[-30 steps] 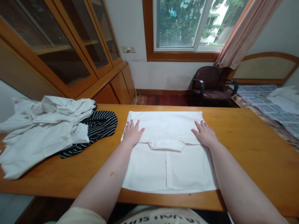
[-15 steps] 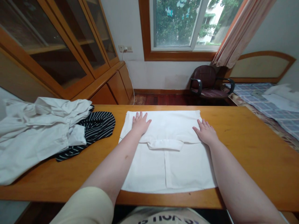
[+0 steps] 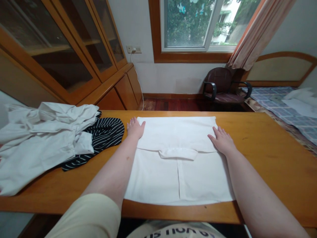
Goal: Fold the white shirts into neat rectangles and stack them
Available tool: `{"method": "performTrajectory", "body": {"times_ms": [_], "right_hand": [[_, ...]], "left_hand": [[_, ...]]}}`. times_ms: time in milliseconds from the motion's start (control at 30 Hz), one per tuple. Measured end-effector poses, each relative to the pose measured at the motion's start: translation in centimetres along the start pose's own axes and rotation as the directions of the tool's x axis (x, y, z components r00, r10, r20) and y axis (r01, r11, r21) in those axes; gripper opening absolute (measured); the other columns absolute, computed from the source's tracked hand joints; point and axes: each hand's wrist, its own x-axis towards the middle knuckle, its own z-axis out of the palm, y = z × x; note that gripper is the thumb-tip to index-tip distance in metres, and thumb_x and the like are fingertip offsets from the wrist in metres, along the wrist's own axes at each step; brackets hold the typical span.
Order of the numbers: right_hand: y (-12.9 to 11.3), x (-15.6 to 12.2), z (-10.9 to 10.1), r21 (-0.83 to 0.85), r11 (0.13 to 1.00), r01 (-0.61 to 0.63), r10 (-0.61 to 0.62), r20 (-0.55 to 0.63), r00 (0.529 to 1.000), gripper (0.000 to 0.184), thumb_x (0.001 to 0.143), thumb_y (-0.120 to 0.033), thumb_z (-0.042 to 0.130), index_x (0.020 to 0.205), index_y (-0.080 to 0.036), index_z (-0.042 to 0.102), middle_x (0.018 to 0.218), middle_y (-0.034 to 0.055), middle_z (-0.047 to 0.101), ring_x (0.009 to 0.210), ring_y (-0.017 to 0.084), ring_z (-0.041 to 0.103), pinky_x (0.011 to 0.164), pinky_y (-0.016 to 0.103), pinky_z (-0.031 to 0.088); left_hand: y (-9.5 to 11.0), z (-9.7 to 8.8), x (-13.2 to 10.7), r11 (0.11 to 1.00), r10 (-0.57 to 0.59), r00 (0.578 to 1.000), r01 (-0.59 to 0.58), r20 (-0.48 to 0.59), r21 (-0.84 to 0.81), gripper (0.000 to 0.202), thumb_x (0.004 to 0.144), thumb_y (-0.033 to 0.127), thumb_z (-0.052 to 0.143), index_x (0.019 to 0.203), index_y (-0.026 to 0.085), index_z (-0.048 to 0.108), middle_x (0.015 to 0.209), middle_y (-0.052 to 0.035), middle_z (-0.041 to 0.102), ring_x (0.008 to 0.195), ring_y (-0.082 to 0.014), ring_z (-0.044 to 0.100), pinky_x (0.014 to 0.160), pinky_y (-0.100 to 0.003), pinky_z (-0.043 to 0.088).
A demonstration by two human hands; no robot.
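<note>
A white shirt (image 3: 158,175) lies folded flat on the wooden table (image 3: 267,165), its collar band (image 3: 178,153) across the middle and a placket running down from it. My left hand (image 3: 135,128) rests at the shirt's far left corner, fingers spread, thumb over the edge of the cloth. At the right edge, my right hand (image 3: 223,140) lies with fingers apart, partly on the fabric and partly past it. Neither hand grips the cloth. My left forearm covers part of the shirt's left edge.
On the table's left lie a heap of white clothing (image 3: 47,132) and a black striped garment (image 3: 106,132). Beyond the table are a glass-door cabinet (image 3: 99,82), an armchair (image 3: 220,87) and a bed (image 3: 284,99). A window (image 3: 188,26) with a pink curtain (image 3: 257,36) is behind.
My left hand has slid left from the top of the shirt to its left edge. My right hand stays by the right edge. The view has shifted slightly.
</note>
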Motion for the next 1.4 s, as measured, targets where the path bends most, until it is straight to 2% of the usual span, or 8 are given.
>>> {"method": "performTrajectory", "body": {"times_ms": [133, 267, 500, 667, 900, 1067, 1233, 1400], "right_hand": [[-0.3, -0.2, -0.4, 0.002, 0.997, -0.073, 0.074, -0.008, 0.997, 0.073, 0.088, -0.062, 0.028, 0.144, -0.016, 0.033, 0.151, 0.0175, 0.026, 0.138, 0.034, 0.022, 0.108, 0.054, 0.020], [-2.1, -0.4, -1.8, -0.100, 0.983, -0.157, 0.152, -0.060, 0.987, 0.064, 0.085, -0.058, 0.039, 0.131, -0.015, 0.050, 0.150, 0.0197, 0.027, 0.138, 0.043, 0.014, 0.103, 0.068, 0.009], [-10.7, 0.0, -3.8, 0.071, 0.980, 0.184, -0.186, 0.025, 0.982, 0.057, 0.083, -0.046, 0.051, 0.128, -0.012, 0.053, 0.141, 0.0189, 0.042, 0.126, 0.033, 0.042, 0.105, 0.043, 0.032], [-16.0, -0.8, -1.5, 0.212, 0.917, 0.338, -0.334, -0.058, 0.941, 0.049, 0.089, -0.044, 0.046, 0.126, -0.013, 0.053, 0.139, 0.0159, 0.045, 0.126, 0.028, 0.043, 0.106, 0.043, 0.029], [-16.2, -0.6, 1.5, 0.224, 0.912, 0.345, -0.330, -0.101, 0.939, 0.049, 0.091, -0.042, 0.042, 0.131, -0.014, 0.047, 0.146, 0.0140, 0.038, 0.137, 0.027, 0.028, 0.111, 0.049, 0.017], [-16.1, -0.4, 1.1, 0.221, 0.908, 0.356, -0.344, -0.094, 0.934, 0.050, 0.091, -0.043, 0.042, 0.130, -0.013, 0.047, 0.146, 0.0143, 0.039, 0.136, 0.028, 0.029, 0.111, 0.049, 0.017], [-16.2, -0.5, 1.0, 0.223, 0.907, 0.357, -0.343, -0.098, 0.934, 0.049, 0.090, -0.042, 0.043, 0.129, -0.014, 0.048, 0.145, 0.0140, 0.040, 0.135, 0.029, 0.030, 0.111, 0.050, 0.018], [-16.2, -0.4, 1.2, 0.225, 0.909, 0.352, -0.337, -0.101, 0.936, 0.047, 0.090, -0.042, 0.043, 0.129, -0.016, 0.048, 0.146, 0.0132, 0.039, 0.136, 0.028, 0.030, 0.110, 0.050, 0.018]], "left_hand": [[-1.5, -0.6, 0.7, 0.982, -0.071, 0.996, 0.060, -0.060, -0.179, 0.043, 0.088, 0.029, 0.034, 0.115, 0.010, 0.062, 0.118, -0.0163, 0.063, 0.113, -0.0264, 0.055, 0.099, -0.038, 0.039], [-2.2, -1.1, 0.8, 0.976, -0.092, 0.993, 0.074, -0.079, -0.203, 0.037, 0.082, 0.024, 0.041, 0.104, 0.011, 0.067, 0.108, -0.0134, 0.067, 0.102, -0.0240, 0.059, 0.092, -0.033, 0.044], [-1.3, -1.5, 0.1, 0.970, -0.015, 0.998, 0.000, -0.063, -0.243, 0.039, 0.074, 0.025, 0.052, 0.108, 0.014, 0.066, 0.115, -0.0126, 0.065, 0.108, -0.0279, 0.056, 0.098, -0.037, 0.039], [-1.4, -1.6, -0.3, 0.888, 0.063, 0.998, -0.067, -0.025, -0.455, 0.027, 0.082, 0.025, 0.042, 0.094, 0.020, 0.066, 0.115, -0.0043, 0.064, 0.110, -0.0207, 0.056, 0.099, -0.034, 0.041], [-1.7, -1.1, 0.2, 0.707, 0.067, 0.995, -0.096, -0.068, -0.701, 0.029, 0.079, 0.028, 0.056, 0.106, 0.019, 0.050, 0.098, -0.0043, 0.066, 0.090, -0.0146, 0.063, 0.085, -0.030, 0.049], [-0.7, -2.4, 0.0, 0.856, 0.154, 0.986, -0.169, -0.071, -0.488, 0.044, 0.081, 0.030, 0.057, 0.124, 0.023, 0.052, 0.097, -0.0031, 0.065, 0.080, -0.0148, 0.062, 0.082, -0.030, 0.049], [0.1, -3.3, -0.4, 0.922, 0.290, 0.953, -0.303, -0.087, -0.240, 0.035, 0.087, 0.028, 0.045, 0.117, 0.020, 0.062, 0.117, -0.0069, 0.061, 0.109, -0.0211, 0.055, 0.098, -0.032, 0.041], [0.4, -3.5, -0.5, 0.959, 0.221, 0.956, -0.249, -0.193, -0.135, 0.032, 0.081, 0.022, 0.052, 0.110, 0.018, 0.062, 0.114, -0.0088, 0.059, 0.109, -0.0228, 0.053, 0.099, -0.033, 0.039]]}}
